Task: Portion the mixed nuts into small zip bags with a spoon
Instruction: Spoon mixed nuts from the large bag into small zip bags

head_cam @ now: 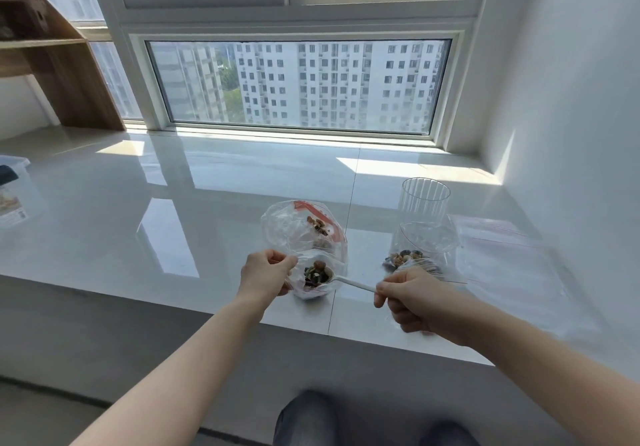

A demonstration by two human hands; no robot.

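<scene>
The left hand (266, 274) pinches the rim of a small zip bag (313, 284), holding its mouth open. The right hand (408, 298) grips the handle of a white spoon (349, 283), whose bowl sits at that mouth heaped with mixed nuts (316, 272). Just beyond the left hand lies a larger bag (294, 227) with more nuts inside. Just beyond the right hand rests another filled bag (422, 244), a clear cup (424, 196) behind it. All sit on a glossy white sill (173, 210).
</scene>
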